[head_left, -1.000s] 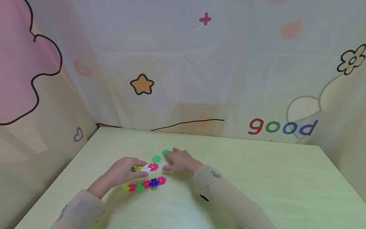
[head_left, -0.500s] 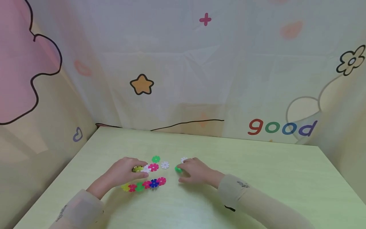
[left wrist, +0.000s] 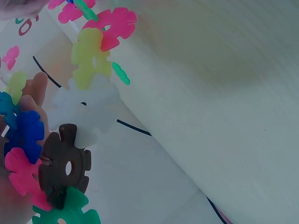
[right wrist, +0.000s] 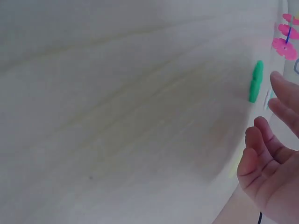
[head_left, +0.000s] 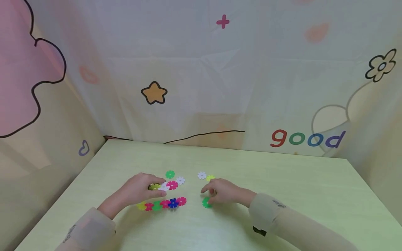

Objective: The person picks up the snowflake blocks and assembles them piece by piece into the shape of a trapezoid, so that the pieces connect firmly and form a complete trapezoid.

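My left hand (head_left: 136,188) holds a linked chain of plastic snowflake discs; yellow, white and pink discs (head_left: 172,185) show between and beyond its thumb and fingers. In the left wrist view a black disc (left wrist: 65,165), a green disc (left wrist: 70,210) and blue discs (left wrist: 25,137) lie close to that hand, overlapping its fingers. A row of joined discs (head_left: 157,205) runs below the hand, yellow to pink. My right hand (head_left: 226,191), fingers loosely bent, is over the table with its thumb at a loose green disc (head_left: 206,202). A yellow disc (head_left: 210,177) shows behind its knuckles.
Loose white discs (head_left: 202,175) and a green disc (head_left: 170,174) lie on the pale table (head_left: 282,195) beyond and between the hands. A printed cloth (head_left: 188,104) hangs behind the table's far edge and along both sides.
My right hand has moved right and nearer, drawing a green disc along to the near right, where it now lies apart from the others. The left hand has stayed nearly still, gripping the chain.
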A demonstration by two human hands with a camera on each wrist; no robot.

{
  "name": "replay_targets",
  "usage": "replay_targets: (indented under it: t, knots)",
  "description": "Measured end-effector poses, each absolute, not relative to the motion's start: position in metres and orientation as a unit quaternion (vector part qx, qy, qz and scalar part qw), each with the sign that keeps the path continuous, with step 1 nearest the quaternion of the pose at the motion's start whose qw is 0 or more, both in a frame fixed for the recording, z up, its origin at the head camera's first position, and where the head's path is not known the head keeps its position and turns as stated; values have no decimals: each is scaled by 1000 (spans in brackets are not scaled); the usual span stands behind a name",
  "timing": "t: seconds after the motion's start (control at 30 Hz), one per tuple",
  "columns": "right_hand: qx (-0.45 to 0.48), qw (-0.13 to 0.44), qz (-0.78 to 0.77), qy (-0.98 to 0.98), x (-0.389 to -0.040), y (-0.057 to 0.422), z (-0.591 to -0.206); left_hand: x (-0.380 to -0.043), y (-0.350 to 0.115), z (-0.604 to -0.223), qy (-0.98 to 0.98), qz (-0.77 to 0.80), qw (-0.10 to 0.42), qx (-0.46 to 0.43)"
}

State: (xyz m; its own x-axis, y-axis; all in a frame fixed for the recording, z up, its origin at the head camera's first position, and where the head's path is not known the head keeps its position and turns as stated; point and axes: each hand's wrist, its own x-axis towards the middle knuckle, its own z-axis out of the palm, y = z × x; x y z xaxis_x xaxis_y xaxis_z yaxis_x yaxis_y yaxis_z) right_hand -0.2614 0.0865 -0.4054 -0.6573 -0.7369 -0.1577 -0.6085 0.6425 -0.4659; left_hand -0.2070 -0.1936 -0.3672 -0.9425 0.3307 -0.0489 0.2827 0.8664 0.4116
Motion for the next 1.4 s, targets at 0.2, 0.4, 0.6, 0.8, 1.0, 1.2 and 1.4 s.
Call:
replay_targets:
  t: [0.2, 0.4, 0.6, 0.8, 1.0, 1.2, 1.4]
  knots:
    - [-351, 205, -192, 893, -262, 86, -412, -207, -192, -369, 964, 202, 61, 161]
    - [-338, 202, -204, 896, -258, 84, -414, -206, -191, -369, 962, 202, 65, 172]
    - [-344, 197, -228, 889, -254, 87, -412, -205, -189, -368, 956, 210, 59, 195]
    - [-353, 178, -254, 883, -249, 96, -406, -201, -182, -368, 951, 207, 57, 223]
    - [-348, 153, -330, 864, -240, 103, -393, -197, -171, -368, 947, 200, 55, 244]
    - [-332, 125, -408, 841, -229, 104, -379, -193, -159, -367, 944, 189, 40, 267]
    - [-309, 122, -463, 822, -219, 103, -372, -189, -149, -367, 936, 199, 28, 290]
